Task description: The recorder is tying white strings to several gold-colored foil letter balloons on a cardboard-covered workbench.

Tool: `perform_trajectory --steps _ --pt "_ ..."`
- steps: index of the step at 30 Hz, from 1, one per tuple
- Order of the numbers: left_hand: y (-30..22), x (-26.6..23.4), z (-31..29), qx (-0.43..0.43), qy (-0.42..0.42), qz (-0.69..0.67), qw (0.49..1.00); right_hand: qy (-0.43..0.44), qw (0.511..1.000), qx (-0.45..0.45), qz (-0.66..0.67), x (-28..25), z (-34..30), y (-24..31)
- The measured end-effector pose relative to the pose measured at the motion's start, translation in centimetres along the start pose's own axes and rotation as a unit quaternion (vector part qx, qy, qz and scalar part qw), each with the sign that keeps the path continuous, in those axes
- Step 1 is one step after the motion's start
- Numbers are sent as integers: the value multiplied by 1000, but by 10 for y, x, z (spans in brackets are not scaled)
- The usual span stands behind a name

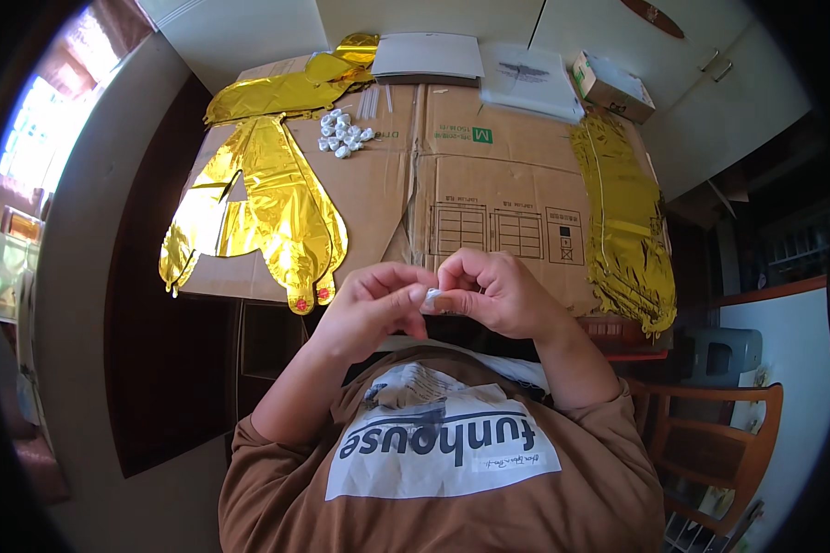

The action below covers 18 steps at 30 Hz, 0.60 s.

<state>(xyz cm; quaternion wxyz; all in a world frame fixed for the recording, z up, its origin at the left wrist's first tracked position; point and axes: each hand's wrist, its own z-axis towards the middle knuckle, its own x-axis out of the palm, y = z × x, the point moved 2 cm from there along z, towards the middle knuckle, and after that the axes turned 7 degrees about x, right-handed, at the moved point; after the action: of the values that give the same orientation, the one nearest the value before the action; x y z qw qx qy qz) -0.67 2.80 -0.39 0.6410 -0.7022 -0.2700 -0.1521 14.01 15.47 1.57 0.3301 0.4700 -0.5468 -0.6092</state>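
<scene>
Close to my body, at the near edge of the cardboard, my left hand (383,301) and my right hand (493,293) meet at the fingertips. Both are closed in a pinch on a small white bundle (431,297), mostly covered by fingers and too small to make out fully. Beyond my left hand lies a pile of similar small white bundles (343,138). A flat gold foil balloon (272,198) shaped like the letter A rests at the left, its near tip beside my left wrist.
Another gold foil balloon (277,95) lies at the far left, a long gold foil piece (622,221) along the right. Thin clear straws (371,101), a white paper stack (427,57), a clear plastic packet (528,81) and a small box (613,88) sit behind. A wooden chair (710,396) stands at right.
</scene>
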Motion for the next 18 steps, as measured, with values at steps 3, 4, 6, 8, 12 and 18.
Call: perform_trajectory --steps 3,4,6,8,12,18 --pt "-3 8 -4 118 -14 212 970 1 996 33 79 3 0 -5" --pt "-4 10 -6 160 -12 267 950 2 992 43 120 4 1 -6" --pt "-8 12 -7 220 -12 367 904 4 978 64 198 4 2 -7" --pt "-9 13 -4 206 -28 341 917 8 959 85 272 4 1 -5" --pt "-12 11 -6 116 -42 179 976 33 979 69 190 -11 -4 -4" --pt "-8 13 -2 35 -7 -1 999 -92 985 -84 116 -17 6 6"
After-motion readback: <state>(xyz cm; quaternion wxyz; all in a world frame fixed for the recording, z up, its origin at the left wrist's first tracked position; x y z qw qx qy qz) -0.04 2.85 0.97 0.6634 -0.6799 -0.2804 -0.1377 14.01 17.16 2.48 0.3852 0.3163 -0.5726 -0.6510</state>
